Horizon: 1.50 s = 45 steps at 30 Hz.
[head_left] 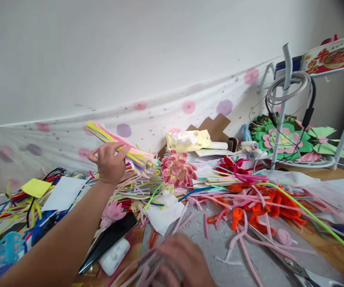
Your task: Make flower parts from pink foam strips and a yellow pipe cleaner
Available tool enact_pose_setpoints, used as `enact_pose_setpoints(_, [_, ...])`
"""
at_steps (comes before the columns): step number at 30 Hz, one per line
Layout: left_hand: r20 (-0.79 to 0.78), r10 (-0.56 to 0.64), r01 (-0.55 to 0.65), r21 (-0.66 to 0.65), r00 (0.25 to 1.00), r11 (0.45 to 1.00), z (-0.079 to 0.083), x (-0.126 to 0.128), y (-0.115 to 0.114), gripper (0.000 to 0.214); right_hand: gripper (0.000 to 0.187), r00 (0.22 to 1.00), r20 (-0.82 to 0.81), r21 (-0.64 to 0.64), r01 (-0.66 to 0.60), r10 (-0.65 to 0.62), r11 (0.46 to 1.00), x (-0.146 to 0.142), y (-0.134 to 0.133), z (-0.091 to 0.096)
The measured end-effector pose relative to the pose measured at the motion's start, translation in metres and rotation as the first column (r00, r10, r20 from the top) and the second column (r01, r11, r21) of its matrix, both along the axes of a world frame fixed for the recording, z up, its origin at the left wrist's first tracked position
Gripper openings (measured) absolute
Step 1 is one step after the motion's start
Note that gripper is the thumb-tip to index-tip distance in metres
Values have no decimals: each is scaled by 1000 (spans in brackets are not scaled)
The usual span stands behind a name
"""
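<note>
My left hand point(110, 161) is raised over the pile, its fingers closed round a bundle of yellow, pink and purple pipe cleaners point(140, 159). The bundle slants down to the right. At the bottom centre, my right hand point(184, 261) is smeared by motion and lies over loose pink pipe cleaners point(143, 275); whether it grips them cannot be made out. A pink pipe-cleaner flower with a yellow centre point(176, 169) stands just right of the bundle. Below it lies a white paper piece point(164, 211). Orange pipe cleaners point(258, 209) lie tangled on the right.
A black phone point(112, 239) and a white case point(115, 257) lie beside my left forearm. Open scissors point(291, 263) rest at the lower right. A white metal rack point(279, 119) with coiled cable point(288, 87) stands behind. Yellow paper point(36, 187) lies on the left pile.
</note>
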<state>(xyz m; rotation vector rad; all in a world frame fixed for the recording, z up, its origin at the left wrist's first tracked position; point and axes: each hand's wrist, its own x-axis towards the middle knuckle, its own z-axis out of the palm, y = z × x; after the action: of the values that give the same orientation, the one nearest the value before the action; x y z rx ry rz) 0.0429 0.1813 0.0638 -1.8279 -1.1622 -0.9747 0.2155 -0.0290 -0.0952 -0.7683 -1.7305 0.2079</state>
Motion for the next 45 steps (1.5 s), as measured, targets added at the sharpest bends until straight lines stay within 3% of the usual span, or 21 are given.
enact_pose_setpoints(2, [20,-138,137,51,990,989,-20,-3,-37,25,34,965,-217,-82,129,-144,988,11,4,13])
enact_pose_setpoints(4, [45,-255,254,26,966,967,-45,-3,-73,17,42,937,-308,-172,114,-163,979,22,5,29])
enact_pose_setpoints(6, [77,-334,335,0,940,942,-69,3,-104,15,63,939,-327,-301,2,-106,954,29,5,42])
enact_pose_setpoints(8, [117,-394,396,1,912,918,-87,13,-126,15,80,941,-339,-444,-165,6,881,30,3,49])
enact_pose_setpoints(10, [243,-452,464,9,858,886,-98,26,-139,15,83,924,-366,-521,-300,108,799,26,0,51])
enact_pose_setpoints(11, [382,-491,528,11,783,849,-101,32,-142,18,81,915,-383,-532,-334,130,778,22,0,50])
enact_pose_setpoints(12, [544,-521,605,31,658,796,-102,37,-143,25,79,910,-394,-528,-339,128,779,18,-1,48])
enact_pose_setpoints(14, [799,-496,738,102,339,667,-103,45,-143,40,76,912,-400,-503,-298,87,811,13,1,44])
enact_pose_setpoints(16, [946,-320,872,120,44,475,-104,49,-145,43,75,925,-376,-477,-238,49,846,11,3,40])
enact_pose_setpoints(17, [982,-181,926,118,-55,359,-105,50,-148,44,75,937,-347,-469,-214,44,857,11,5,38])
enact_pose_setpoints(19, [977,129,979,156,-173,128,-109,51,-154,52,77,962,-267,-472,-175,49,864,12,7,35])
enact_pose_setpoints(20, [948,244,979,196,-206,65,-112,53,-158,53,79,973,-224,-466,-151,49,872,13,7,34])
enact_pose_setpoints(21, [927,302,975,217,-223,56,-114,54,-161,53,81,982,-182,-446,-124,46,887,14,7,33])
enact_pose_setpoints(24, [915,318,967,215,-249,140,-116,57,-165,53,75,993,-111,-261,1,-31,965,19,5,32])
enact_pose_setpoints(26, [919,295,961,222,-263,165,-116,57,-164,52,46,989,-90,-132,101,-114,986,24,4,34])
enact_pose_setpoints(28, [915,293,959,245,-277,139,-116,57,-163,50,14,983,-39,-105,172,-177,979,26,4,36])
enact_pose_setpoints(32, [910,307,960,269,-279,77,-118,59,-167,53,3,981,59,-211,192,-184,958,26,9,35])
enact_pose_setpoints(40, [933,255,967,239,-253,85,-122,63,-172,58,8,979,58,-386,205,-198,899,19,12,28])
enact_pose_setpoints(45, [946,256,980,195,-199,40,-124,62,-172,60,5,984,-6,-466,156,-179,871,17,14,27])
